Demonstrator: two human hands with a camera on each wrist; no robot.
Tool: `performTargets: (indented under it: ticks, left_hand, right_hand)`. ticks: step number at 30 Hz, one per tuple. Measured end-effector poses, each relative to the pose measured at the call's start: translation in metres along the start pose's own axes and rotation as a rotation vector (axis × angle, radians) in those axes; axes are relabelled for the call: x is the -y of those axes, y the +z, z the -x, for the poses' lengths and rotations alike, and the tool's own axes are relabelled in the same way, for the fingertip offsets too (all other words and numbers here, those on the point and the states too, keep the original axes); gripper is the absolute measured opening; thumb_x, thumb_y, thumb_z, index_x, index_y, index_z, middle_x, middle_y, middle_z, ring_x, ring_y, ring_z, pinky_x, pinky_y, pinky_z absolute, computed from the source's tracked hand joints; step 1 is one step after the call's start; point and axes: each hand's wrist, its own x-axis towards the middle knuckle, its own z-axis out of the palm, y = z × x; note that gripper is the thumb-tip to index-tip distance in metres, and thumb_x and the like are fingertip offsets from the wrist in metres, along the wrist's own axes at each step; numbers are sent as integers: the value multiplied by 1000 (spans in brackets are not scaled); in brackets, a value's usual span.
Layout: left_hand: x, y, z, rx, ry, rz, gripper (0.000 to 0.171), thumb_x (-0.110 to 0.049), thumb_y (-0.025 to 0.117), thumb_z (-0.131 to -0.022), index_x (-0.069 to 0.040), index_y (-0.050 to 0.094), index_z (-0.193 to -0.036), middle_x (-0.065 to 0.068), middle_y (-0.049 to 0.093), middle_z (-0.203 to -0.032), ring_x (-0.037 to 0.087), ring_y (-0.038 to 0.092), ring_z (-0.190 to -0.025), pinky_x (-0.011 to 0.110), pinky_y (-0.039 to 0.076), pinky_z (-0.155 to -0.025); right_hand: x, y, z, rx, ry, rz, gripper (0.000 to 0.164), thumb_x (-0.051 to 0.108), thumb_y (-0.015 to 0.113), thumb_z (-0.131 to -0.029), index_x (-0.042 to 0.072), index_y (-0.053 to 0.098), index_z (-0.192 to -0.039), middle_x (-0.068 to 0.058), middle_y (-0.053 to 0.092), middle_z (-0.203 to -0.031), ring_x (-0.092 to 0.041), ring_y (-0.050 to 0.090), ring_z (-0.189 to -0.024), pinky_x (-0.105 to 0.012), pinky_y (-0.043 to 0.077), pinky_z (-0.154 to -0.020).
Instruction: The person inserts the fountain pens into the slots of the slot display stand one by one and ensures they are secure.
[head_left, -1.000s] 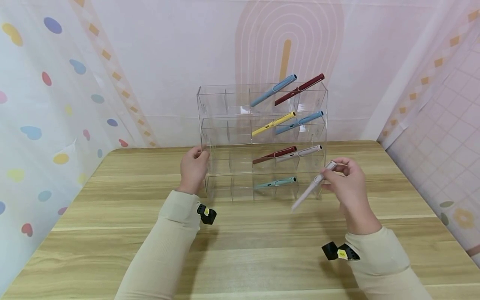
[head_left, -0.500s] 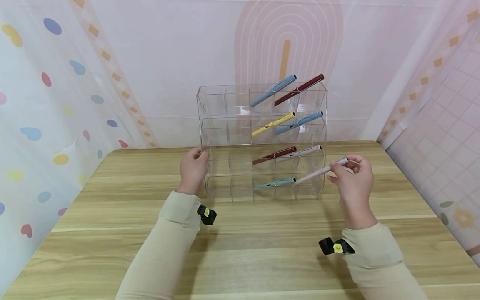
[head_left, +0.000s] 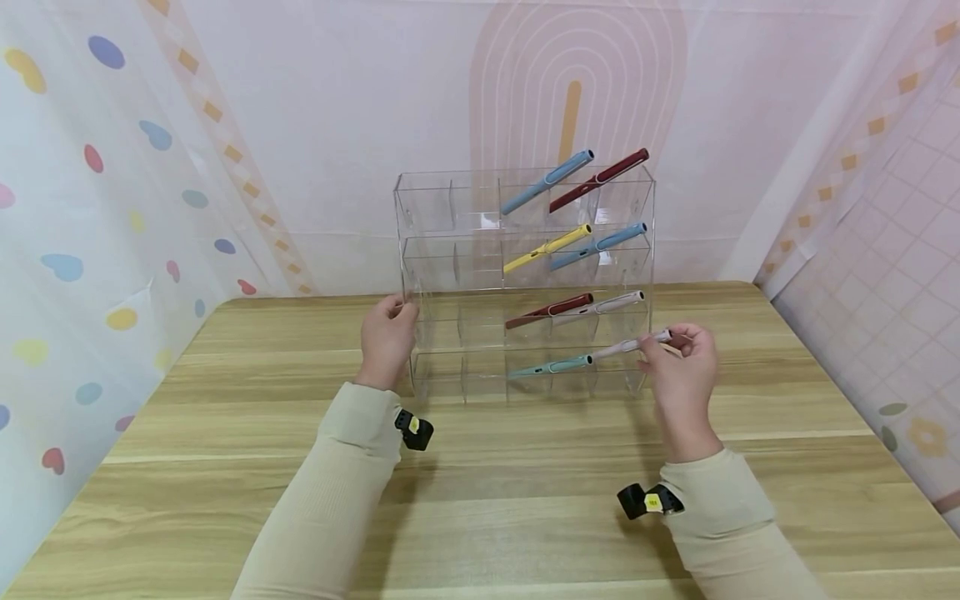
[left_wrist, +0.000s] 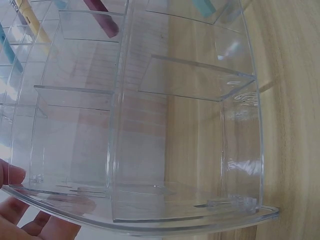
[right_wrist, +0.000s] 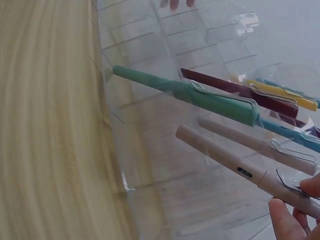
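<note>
Standing at the near edge of the table (head_left: 480, 517), a person in cream sleeves reaches both arms forward to a clear rack (head_left: 450, 275) that stands upright toward the far side of the wooden top. The right hand (head_left: 678, 375) pinches a pale pink pen (head_left: 630, 344) by its cap end, fingers curled round it, and holds it nearly level with its tip poked into the rightmost slot of the lowest row; the right wrist view shows the barrel inside the clear wall and fingertips (right_wrist: 285, 220) at the clip end. Just left of it in the same row lies a mint pen (head_left: 550, 366), slanted with its cap up to the right. The left hand (head_left: 386, 337) grips the rack's left edge, the fingers wrapped over the front corner; from the left wrist view the fingers (left_wrist: 30, 222) show behind the plastic. One row up sit a dark red pen (head_left: 549, 310) and a second pale pen (head_left: 600, 306), side by side. Above those are a yellow pen (head_left: 547, 247) and a blue pen (head_left: 597, 244). The top row holds a light blue pen (head_left: 547, 180) and another dark red one (head_left: 598, 179), both poking above the rack. All the left slots are bare. Beyond the rack hangs a pale backdrop (head_left: 577, 83) with an arch printed on it.
</note>
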Motion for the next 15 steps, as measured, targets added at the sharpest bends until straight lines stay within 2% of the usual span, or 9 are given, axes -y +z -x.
performTargets:
  ticks: [7,15]
  left_hand:
    - [1,0,0,13,0,7,33,-16,45,-95,-3,64,-119,10,59,-109,13,43,-69,21,34,-54]
    - [2,-1,-1,15,1,4,33,-16,45,-96,-3,64,-119,10,59,-109,13,43,-69,21,35,-54]
  right_hand:
    - [-10,7,5,-12,-11,20,28,-11,64,-81,6,46,-95,-4,49,-90,0,59,-66,-17,51,-53]
    - [-20,12,9,-7,14,17,29,-11,64,-82,6,45,-95,-3,46,-88,0,58,-65,-18,51,-54]
